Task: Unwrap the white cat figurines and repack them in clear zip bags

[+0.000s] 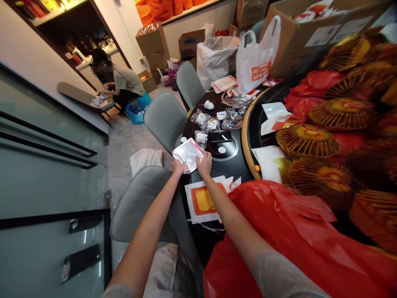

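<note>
In the head view, a clear bag [187, 152] with pink trim sits just left of the round black disc [223, 150] sunk into the worktop [231, 169], partly overhanging the worktop's edge. My left hand [178, 167] has the bag's near left corner and my right hand [204, 163] its near right corner, fingers [206, 156] of both closed on it. The bag stretches up and away from them, its long axis slanting leftward from the disc. Neither hand is nearer. Small wrapped packets [206, 122] lie beyond the disc.
</note>
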Available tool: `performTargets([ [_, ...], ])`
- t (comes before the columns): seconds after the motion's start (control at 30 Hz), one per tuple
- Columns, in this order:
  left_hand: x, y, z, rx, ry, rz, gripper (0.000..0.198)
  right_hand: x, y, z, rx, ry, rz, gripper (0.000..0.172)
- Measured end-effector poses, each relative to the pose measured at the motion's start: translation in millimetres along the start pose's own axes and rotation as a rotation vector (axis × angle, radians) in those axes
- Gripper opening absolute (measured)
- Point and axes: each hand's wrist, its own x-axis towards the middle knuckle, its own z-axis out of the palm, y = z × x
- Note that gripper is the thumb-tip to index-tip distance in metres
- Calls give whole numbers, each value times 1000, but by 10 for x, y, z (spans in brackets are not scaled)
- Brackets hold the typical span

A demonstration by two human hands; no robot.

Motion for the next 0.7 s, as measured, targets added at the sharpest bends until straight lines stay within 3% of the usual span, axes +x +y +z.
performTargets([
  [0.07, 97, -17, 6, 20, 94, -81, 55, -54, 111, 90, 61, 83, -53, 46],
  [0.2, 104, -89, -27, 45, 140, -96, 54, -108, 156, 137, 100, 146, -107, 41],
  [0.4, -36, -68, -8, 103, 173, -51, 42, -79, 58, -48, -71, 34, -277, 29],
  [0.5, -106, -21, 19, 104, 195, -39, 39, -2, 50, -160, -99, -24, -283, 27],
  [0.7, -191, 76, 99, 85, 217, -9, 51, 40, -110, -276, 97, 71, -317, 29],
])
